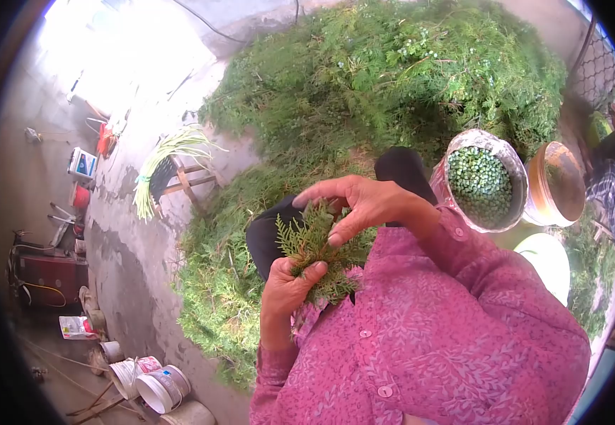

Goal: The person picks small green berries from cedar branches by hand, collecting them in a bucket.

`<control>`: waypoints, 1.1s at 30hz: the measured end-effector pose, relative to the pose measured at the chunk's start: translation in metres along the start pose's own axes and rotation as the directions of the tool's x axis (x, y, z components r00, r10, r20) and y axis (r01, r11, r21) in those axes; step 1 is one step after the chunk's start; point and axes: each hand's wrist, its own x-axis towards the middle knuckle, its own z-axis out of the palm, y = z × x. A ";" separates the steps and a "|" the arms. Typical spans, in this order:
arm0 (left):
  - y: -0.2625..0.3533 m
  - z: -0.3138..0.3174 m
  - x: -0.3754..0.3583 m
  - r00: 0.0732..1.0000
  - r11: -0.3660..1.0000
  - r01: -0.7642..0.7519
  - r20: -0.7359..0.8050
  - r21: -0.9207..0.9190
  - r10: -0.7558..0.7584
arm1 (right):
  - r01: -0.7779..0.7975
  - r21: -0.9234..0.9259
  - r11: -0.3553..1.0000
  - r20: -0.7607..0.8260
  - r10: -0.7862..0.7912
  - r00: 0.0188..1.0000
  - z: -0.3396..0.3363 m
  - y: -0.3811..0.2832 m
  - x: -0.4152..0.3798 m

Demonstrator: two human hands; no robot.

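Pinched between the thumb and fingers of my left hand (289, 285) is a leafy cypress sprig (313, 244), held close in front of my chest and knees. Over its top, my right hand (372, 204) spreads its thumb and fingers apart, the thumb tip right at the foliage. To the right of my knee stands a whitish bucket (519, 185) full of small green cypress cones (479, 183).
A big heap of cypress branches (385, 78) lies ahead and to the left. Beside the cone bucket is another bucket (561, 185). Long green stalks (158, 170) rest on a wooden stool (188, 185). White buckets (162, 388) lie lower left. Another person's patterned clothing (610, 195) shows far right.
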 end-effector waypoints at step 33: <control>0.079 -0.056 -0.033 0.988 0.880 0.050 -0.151 0.473 0.025 | -0.002 0.322 0.947 -0.712 0.243 0.659 -0.024 -0.035 -0.096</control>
